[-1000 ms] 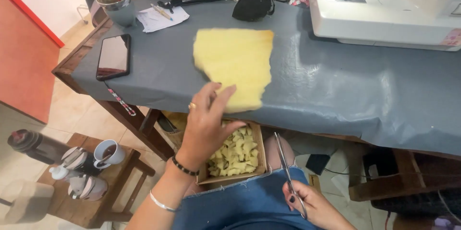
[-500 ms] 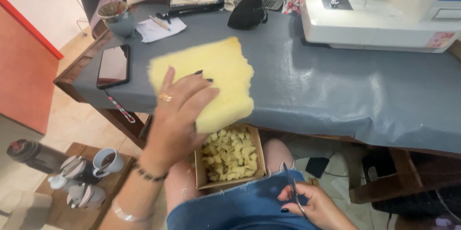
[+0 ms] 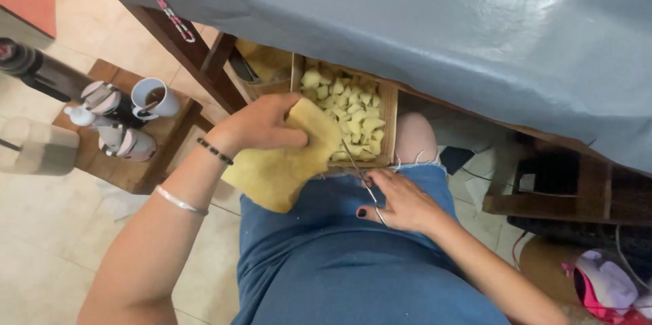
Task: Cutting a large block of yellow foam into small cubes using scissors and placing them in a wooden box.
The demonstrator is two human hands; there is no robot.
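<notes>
my lap is tight: the grey-covered table (image 3: 407, 19) hangs low above, and the wooden box of yellow scraps (image 3: 388, 111) blocks the front. the table leg (image 3: 197, 60) and a stool (image 3: 136, 169) crowded with cups close my left; floor beneath stays open.

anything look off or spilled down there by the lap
Nothing stands out. The yellow pieces sit inside the wooden box, none spilled. The left hand holds the yellow foam sheet over the lap, and the right hand holds scissors.
</notes>
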